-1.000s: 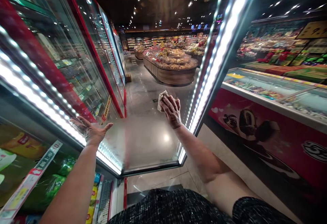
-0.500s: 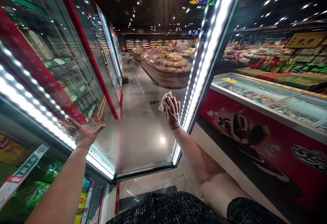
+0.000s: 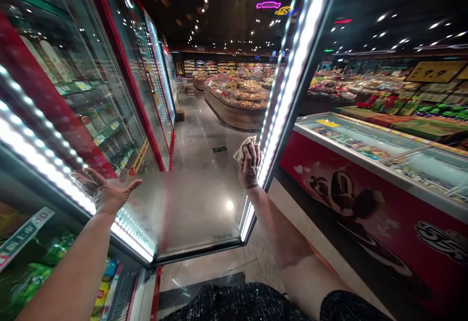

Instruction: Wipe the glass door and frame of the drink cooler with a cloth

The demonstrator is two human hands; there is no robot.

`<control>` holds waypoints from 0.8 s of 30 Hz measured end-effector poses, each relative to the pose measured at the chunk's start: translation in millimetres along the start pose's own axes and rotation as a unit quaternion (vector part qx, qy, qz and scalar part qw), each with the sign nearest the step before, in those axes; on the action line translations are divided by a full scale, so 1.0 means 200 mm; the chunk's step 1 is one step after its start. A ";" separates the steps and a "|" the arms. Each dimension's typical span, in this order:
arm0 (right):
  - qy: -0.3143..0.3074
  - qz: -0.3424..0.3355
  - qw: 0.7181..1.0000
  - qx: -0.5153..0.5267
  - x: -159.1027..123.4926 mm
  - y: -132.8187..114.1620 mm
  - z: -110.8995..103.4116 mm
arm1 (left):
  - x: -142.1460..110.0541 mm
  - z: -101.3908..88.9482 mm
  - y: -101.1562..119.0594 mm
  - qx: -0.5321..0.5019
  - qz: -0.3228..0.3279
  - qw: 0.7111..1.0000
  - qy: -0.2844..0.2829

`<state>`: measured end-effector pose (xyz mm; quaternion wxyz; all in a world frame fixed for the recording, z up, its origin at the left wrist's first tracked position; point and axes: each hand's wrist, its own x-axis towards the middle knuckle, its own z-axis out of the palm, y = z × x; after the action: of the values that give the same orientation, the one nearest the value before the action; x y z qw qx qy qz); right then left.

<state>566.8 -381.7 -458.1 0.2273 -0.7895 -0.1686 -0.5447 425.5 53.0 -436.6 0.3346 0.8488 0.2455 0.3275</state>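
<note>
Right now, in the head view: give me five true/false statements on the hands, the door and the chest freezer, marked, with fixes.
1. The right hand holds a pale cloth. True.
2. The left hand grips a bottle. False: it is spread open, holding nothing.
3. The glass door looks hazy low down. True.
4. The chest freezer is at the picture's left. False: right.
5. A yellow sign shows 9.9. True.

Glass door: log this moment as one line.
Right hand: holding cloth at glass door | Left hand: spread open, near left light strip | Glass door: hazy low down
</note>
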 end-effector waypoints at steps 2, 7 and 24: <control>0.002 0.002 1.000 0.014 -0.02 0.02 0.00 | 0.00 0.00 0.01 0.008 0.016 1.000 0.009; 0.001 0.013 0.999 0.029 0.07 0.04 -0.01 | 0.02 0.00 0.00 0.049 0.018 0.998 0.021; -0.006 -0.028 0.999 -0.046 0.13 0.23 -0.10 | 0.04 0.04 -0.06 0.083 0.025 0.995 0.041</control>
<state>582.9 -430.4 -434.9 0.1747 -0.7972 -0.1665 -0.5534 434.3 62.9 -446.1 0.2440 0.8654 0.2643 0.3489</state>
